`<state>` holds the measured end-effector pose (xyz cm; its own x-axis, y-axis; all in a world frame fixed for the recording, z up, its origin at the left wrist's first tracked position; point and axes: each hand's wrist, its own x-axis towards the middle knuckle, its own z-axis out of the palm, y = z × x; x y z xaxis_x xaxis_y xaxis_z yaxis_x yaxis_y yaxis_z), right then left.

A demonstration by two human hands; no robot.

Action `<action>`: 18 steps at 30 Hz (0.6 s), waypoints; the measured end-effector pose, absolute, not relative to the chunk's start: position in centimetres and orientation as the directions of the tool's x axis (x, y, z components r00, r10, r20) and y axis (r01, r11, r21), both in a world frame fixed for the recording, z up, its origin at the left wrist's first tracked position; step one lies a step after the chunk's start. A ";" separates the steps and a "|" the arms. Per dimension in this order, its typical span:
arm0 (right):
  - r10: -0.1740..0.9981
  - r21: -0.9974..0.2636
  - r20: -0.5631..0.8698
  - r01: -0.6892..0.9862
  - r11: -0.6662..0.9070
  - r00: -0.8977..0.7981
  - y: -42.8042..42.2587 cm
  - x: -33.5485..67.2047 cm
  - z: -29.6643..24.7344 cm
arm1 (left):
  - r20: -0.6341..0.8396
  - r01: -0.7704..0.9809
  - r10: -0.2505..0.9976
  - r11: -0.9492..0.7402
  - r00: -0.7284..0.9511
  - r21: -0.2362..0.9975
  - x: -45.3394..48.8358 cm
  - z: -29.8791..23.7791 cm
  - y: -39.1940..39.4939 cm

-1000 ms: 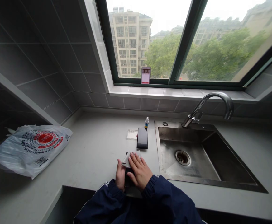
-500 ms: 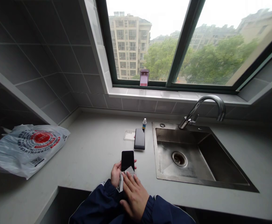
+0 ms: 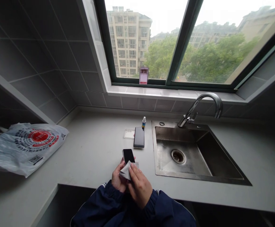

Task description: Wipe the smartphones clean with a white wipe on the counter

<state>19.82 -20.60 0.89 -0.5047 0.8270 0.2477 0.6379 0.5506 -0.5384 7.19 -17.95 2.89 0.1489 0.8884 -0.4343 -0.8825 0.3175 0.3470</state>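
My left hand (image 3: 118, 177) grips a black-screened smartphone (image 3: 128, 155) from below and the side, its top end pointing away from me. A grey cloth (image 3: 126, 171) with a zigzag edge lies over the phone's lower part. My right hand (image 3: 140, 186) presses the cloth onto the screen, its fingers bent over the fabric. Beyond them a second, larger phone (image 3: 139, 137) rests on the counter. It partly overlaps a clear phone case (image 3: 128, 134). Behind that phone stands a small spray bottle (image 3: 144, 121) with a white top.
To the right, a steel sink (image 3: 156, 151) is set into the white counter (image 3: 90, 151), with a chrome faucet (image 3: 196, 104) at its back. A white plastic bag (image 3: 26, 151) with red print lies at the far left. A window (image 3: 146, 41) rises behind the counter.
My right hand has slid up the phone with the cloth, and its fingers are more bent. The cloth now bunches up over the screen. The phone has tilted slightly, and the whole view has shifted a little.
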 end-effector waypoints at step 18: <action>0.918 -0.870 -0.324 -0.310 -0.384 -0.228 -18.6 20.8 -0.3 | -0.286 -0.849 0.950 0.252 0.126 0.464 7.5 2.6 -16.7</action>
